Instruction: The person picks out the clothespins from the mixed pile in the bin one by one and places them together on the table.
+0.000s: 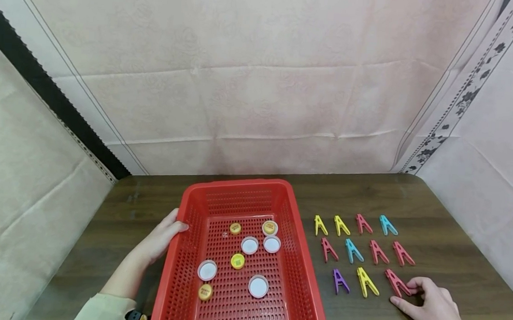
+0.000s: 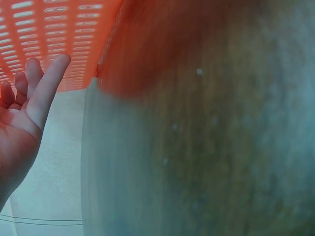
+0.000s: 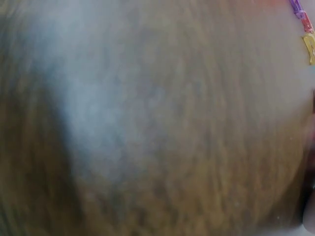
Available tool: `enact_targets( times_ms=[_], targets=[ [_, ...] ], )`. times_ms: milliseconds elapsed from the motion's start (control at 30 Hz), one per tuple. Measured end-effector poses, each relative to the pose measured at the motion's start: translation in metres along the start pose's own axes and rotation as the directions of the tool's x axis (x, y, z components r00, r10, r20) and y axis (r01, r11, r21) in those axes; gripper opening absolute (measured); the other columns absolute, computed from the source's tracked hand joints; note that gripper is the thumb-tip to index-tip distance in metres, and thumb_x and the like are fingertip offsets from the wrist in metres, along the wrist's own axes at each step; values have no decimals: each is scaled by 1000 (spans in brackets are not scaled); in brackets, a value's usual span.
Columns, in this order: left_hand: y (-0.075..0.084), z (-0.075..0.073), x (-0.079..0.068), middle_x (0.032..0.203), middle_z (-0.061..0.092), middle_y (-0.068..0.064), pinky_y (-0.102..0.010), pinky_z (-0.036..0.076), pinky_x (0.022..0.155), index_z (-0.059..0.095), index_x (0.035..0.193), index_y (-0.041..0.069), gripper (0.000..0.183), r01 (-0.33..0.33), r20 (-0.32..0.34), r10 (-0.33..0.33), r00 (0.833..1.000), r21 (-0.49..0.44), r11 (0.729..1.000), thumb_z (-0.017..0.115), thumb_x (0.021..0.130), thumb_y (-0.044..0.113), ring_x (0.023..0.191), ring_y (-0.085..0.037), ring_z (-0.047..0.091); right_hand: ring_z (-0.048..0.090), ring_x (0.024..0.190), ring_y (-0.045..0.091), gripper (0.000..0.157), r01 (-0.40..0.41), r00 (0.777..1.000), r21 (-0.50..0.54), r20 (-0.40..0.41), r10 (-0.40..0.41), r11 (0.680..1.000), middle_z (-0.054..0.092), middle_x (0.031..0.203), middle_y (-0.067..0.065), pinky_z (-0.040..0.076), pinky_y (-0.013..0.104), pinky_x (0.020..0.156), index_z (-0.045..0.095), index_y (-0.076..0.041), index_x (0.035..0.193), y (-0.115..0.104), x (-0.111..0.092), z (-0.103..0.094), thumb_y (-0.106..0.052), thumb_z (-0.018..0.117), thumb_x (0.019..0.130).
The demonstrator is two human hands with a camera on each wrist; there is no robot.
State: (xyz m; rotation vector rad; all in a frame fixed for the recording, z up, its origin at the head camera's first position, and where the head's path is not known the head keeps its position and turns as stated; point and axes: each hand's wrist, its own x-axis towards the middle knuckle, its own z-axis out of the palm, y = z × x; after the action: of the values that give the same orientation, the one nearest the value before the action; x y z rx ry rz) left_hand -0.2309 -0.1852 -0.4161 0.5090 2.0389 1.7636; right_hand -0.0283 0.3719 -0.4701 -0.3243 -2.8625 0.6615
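A red perforated plastic basket point(image 1: 309, 274) rests on the table, with several white bottle caps point(image 1: 258, 286) and yellow-gold caps point(image 1: 237, 261) scattered on its floor. My left hand point(image 1: 161, 237) grips its left side, thumb over the rim; the left wrist view shows the fingers point(image 2: 47, 88) stretched along the outer wall. Rows of small clothespins lie right of the basket. At the near right end of these rows, my right hand point(image 1: 433, 307) pinches a red clothespin point(image 1: 395, 282) by its lower end. Beside it lie a yellow clothespin point(image 1: 366, 282) and a purple clothespin point(image 1: 340, 282).
Farther back are more clothespins: a blue one point(image 1: 354, 251), a red one point(image 1: 403, 254) and a yellow one point(image 1: 341, 226) among them. The dark wooden table point(image 1: 346, 193) ends against a pale cloth point(image 1: 259, 107) behind, with cloth on both sides too.
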Motion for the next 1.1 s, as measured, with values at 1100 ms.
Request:
enact_targets(
  times_ms=[1100],
  targets=[
    [-3,0,1,108,52,-34,-52,56,67,28,129,-2,39,6,-15,-5,1000,1,1000,40,94,10,82,-38,66,49,82,2,44,250,968,310,-105,-228,917,55,98,10,42,10,66,50,3,112,-65,30,-13,-10,74,79]
  ],
)
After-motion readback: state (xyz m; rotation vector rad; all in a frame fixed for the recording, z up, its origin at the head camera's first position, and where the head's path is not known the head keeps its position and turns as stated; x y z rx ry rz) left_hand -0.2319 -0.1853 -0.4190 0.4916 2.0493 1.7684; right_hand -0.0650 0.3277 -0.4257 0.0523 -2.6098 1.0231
